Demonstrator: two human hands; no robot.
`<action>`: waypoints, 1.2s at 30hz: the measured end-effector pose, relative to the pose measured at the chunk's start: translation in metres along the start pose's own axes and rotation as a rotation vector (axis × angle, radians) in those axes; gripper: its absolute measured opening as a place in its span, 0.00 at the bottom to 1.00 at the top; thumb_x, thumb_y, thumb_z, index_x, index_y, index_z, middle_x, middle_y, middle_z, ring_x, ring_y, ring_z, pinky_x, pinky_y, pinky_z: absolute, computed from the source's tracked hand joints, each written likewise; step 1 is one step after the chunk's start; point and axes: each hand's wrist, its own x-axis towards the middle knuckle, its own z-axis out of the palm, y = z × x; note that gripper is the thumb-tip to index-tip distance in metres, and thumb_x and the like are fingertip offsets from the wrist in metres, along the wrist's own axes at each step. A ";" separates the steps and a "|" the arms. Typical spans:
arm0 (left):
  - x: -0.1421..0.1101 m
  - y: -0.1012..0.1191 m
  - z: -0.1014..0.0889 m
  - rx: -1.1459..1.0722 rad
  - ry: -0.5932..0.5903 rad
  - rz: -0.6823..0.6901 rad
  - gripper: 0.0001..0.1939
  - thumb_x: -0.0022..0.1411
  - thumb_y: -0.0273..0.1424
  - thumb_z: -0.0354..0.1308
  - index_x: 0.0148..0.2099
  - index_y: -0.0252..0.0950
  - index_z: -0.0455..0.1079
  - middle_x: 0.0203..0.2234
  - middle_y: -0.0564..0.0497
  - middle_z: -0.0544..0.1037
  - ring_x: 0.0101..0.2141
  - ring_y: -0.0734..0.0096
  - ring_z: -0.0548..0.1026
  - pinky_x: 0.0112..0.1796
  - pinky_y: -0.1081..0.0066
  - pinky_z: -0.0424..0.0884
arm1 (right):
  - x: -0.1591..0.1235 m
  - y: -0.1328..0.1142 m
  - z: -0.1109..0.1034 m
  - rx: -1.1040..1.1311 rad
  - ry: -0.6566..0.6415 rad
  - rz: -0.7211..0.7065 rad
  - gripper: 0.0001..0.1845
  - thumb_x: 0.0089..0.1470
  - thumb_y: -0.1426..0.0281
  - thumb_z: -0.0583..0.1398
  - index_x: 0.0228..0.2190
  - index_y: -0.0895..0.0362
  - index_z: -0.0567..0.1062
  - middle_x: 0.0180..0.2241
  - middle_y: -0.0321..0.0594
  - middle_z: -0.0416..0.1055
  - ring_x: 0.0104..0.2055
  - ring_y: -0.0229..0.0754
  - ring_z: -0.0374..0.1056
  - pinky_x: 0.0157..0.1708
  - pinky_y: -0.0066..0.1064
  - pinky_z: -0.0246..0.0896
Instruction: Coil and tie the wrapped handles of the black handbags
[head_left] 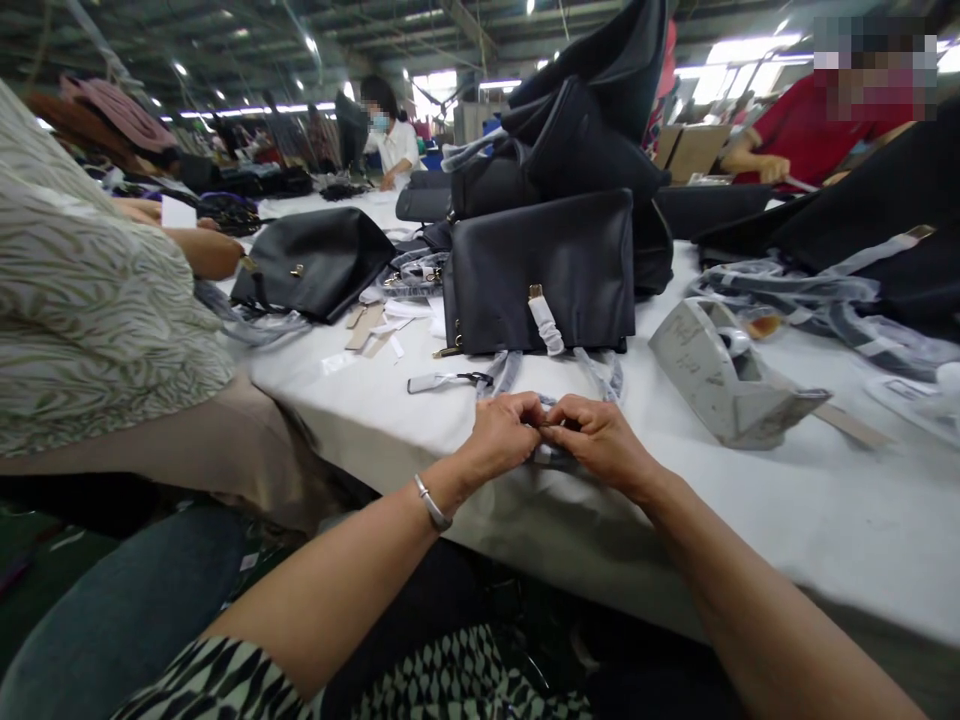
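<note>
A black handbag (570, 260) lies on the white-covered table with its flap side up and a white wrap on its gold clasp. Its handle (511, 374), covered in clear plastic film, loops toward me at the table's edge. My left hand (504, 430) is closed in a pinch on the middle of this handle. Right beside it, my right hand (596, 440) pinches the same spot, fingertips nearly meeting the left ones. Any small piece between the fingertips is hidden. A black strap tag (435, 382) with a pale cover lies left of the handle.
A grey tape dispenser (720, 380) stands on the right, near film-wrapped straps (795, 285). More black bags (585, 120) are piled behind. At left, a person in a patterned top (90, 300) is close, near another black bag (315, 262) and paper tags (367, 328).
</note>
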 end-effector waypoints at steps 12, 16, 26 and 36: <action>-0.003 -0.007 -0.007 0.005 -0.056 0.105 0.04 0.50 0.26 0.63 0.30 0.34 0.70 0.26 0.56 0.74 0.32 0.72 0.70 0.41 0.70 0.64 | -0.009 -0.004 0.003 -0.064 0.019 -0.015 0.05 0.47 0.70 0.61 0.24 0.57 0.77 0.27 0.38 0.74 0.30 0.39 0.68 0.32 0.30 0.60; -0.003 -0.015 -0.013 -0.053 -0.174 0.212 0.05 0.53 0.21 0.57 0.30 0.33 0.73 0.26 0.52 0.77 0.33 0.70 0.71 0.40 0.70 0.64 | -0.024 -0.004 0.008 -0.266 0.039 -0.194 0.09 0.54 0.72 0.57 0.27 0.54 0.78 0.31 0.40 0.77 0.36 0.42 0.71 0.38 0.32 0.63; -0.001 -0.020 -0.012 -0.058 -0.188 0.252 0.10 0.50 0.19 0.53 0.29 0.34 0.74 0.26 0.53 0.78 0.33 0.69 0.73 0.46 0.67 0.65 | -0.038 -0.011 0.015 -0.752 0.028 -0.420 0.16 0.60 0.75 0.51 0.30 0.57 0.78 0.40 0.44 0.77 0.37 0.41 0.69 0.41 0.32 0.62; -0.001 -0.013 -0.030 0.040 -0.298 0.339 0.08 0.54 0.34 0.65 0.31 0.35 0.73 0.31 0.50 0.79 0.36 0.66 0.72 0.44 0.67 0.61 | -0.080 -0.009 0.034 -0.853 0.178 -0.321 0.19 0.59 0.72 0.56 0.52 0.56 0.71 0.55 0.44 0.69 0.53 0.52 0.63 0.56 0.49 0.53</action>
